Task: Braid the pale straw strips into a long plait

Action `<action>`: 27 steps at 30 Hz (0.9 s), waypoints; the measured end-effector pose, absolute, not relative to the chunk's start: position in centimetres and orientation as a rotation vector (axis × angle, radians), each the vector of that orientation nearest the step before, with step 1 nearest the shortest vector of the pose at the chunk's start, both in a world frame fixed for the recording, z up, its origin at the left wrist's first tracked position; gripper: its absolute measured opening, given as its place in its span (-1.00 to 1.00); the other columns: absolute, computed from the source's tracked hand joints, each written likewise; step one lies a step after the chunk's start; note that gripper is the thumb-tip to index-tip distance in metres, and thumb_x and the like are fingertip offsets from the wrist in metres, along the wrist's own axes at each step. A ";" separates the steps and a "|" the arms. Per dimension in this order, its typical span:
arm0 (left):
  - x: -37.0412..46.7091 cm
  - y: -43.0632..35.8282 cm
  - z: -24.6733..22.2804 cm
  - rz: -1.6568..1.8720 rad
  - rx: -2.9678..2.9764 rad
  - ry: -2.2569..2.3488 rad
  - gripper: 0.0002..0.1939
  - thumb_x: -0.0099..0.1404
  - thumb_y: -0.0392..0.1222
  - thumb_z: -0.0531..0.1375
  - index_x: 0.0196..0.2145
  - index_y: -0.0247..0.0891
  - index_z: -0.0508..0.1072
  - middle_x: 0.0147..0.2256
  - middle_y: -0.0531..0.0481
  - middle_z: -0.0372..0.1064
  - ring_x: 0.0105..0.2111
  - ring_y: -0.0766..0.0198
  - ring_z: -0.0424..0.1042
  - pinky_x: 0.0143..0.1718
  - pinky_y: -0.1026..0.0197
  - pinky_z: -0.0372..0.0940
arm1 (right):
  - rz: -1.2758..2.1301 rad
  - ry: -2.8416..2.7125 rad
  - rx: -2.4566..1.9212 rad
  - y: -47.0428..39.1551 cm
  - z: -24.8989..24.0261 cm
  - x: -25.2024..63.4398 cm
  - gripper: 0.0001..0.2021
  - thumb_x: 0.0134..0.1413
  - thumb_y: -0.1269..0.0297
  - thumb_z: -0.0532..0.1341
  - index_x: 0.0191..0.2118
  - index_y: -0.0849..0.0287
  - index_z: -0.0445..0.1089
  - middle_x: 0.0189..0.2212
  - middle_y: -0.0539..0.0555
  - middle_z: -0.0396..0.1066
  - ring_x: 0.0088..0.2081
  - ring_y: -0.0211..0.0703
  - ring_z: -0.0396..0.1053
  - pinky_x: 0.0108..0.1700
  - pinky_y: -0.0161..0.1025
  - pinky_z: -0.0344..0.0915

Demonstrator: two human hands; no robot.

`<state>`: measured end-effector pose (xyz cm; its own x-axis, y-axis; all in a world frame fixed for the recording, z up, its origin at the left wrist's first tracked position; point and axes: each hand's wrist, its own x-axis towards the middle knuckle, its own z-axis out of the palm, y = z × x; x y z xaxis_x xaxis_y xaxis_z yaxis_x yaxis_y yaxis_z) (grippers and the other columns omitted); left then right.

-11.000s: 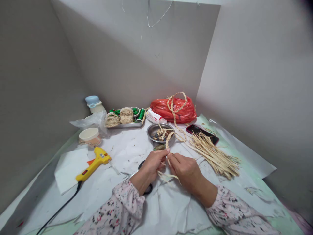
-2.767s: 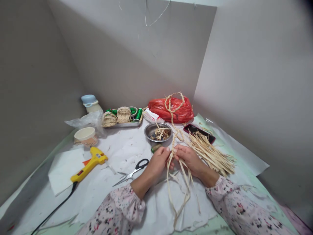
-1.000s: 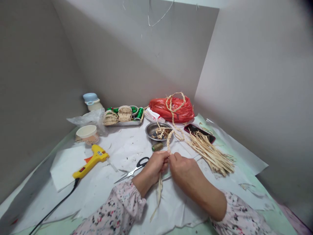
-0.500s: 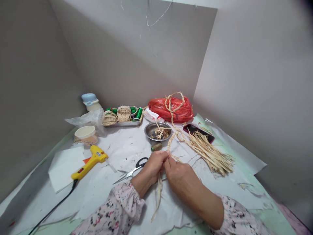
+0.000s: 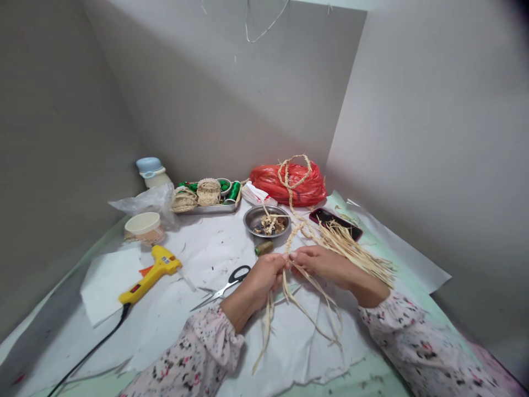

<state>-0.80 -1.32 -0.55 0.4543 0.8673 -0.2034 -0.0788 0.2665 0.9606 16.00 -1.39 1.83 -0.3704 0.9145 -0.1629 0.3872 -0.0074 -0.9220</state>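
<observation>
A pale straw braid runs back from my fingertips and loops up over the red plastic bag. My left hand pinches the braid's near end, thumb on top. Close against it, my right hand also has its fingers closed on the straw. Loose straw strands hang from below my fingers, spreading toward me over the white paper. Beyond my right wrist lies a bundle of loose straw, partly hidden by that arm. Scissors with black handles rest left of my left hand.
A metal bowl with straw scraps stands ahead, a small spool before it. The yellow glue gun and its cord lie left. A tray of woven pieces and green thread sits behind; a phone lies right.
My right hand has turned and shifted right and away from me, its forearm now across the straw bundle. The loose strands below the braid have come into view, fanned out. My left hand stays put.
</observation>
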 end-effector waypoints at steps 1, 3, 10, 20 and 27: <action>-0.7 -1.4 -0.4 0.762 1.138 0.872 -0.74 0.10 -0.04 0.15 -0.57 -0.29 0.30 -0.68 0.15 0.09 -0.69 0.49 -0.12 -0.63 0.29 -0.26 | 1.515 -1.713 -1.235 -1.2 1.1 15.9 -0.63 0.11 -0.04 0.14 -0.38 0.22 0.38 -0.47 0.02 0.39 -0.47 -0.28 0.29 -0.34 -0.29 0.22; -0.5 -1.5 -0.2 0.749 1.169 0.856 -0.75 0.10 -0.07 0.15 -0.56 -0.32 0.33 -0.62 0.07 0.23 -0.68 0.49 -0.07 -0.62 0.29 -0.25 | 1.642 -1.627 -1.107 -1.0 0.0 15.7 -0.63 0.05 -0.04 0.21 -0.37 0.23 0.38 -0.49 -0.01 0.37 -0.49 -0.32 0.27 -0.34 -0.31 0.23; -0.6 -1.3 -0.4 0.731 1.113 0.863 -0.78 0.06 -0.09 0.15 -0.57 -0.30 0.30 -0.65 0.14 0.12 -0.69 0.50 -0.17 -0.62 0.28 -0.29 | 1.589 -1.489 -1.160 -0.5 -1.4 16.2 -0.74 0.00 0.13 0.28 -0.34 0.27 0.41 -0.55 -0.02 0.37 -0.57 -0.39 0.25 -0.48 -0.39 0.17; -0.7 -1.3 -0.2 0.712 1.130 0.922 -0.86 -0.01 -0.19 0.13 -0.61 -0.29 0.27 -0.67 0.15 0.05 -0.68 0.49 -0.17 -0.61 0.27 -0.31 | 1.644 -1.428 -1.154 -1.0 -0.9 15.8 -0.80 -0.03 0.21 0.26 -0.36 0.23 0.29 -0.50 -0.02 0.40 -0.52 -0.35 0.35 -0.46 -0.39 0.24; -0.6 -1.6 0.2 0.728 1.172 0.929 -0.87 -0.04 -0.19 0.11 -0.63 -0.29 0.27 -0.68 0.17 0.00 -0.67 0.48 -0.16 -0.61 0.27 -0.30 | 1.578 -1.626 -1.107 -1.2 -0.6 16.2 -0.74 0.10 0.10 0.18 -0.37 0.23 0.31 -0.68 -0.14 0.19 -0.68 -0.44 0.00 -0.63 -0.41 -0.14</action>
<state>-0.64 -1.57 0.22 0.4500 0.8656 -0.2198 -0.0058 0.2489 0.9685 16.19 -1.18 -0.65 -0.4645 0.8769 -0.1238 0.1501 -0.0599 -0.9869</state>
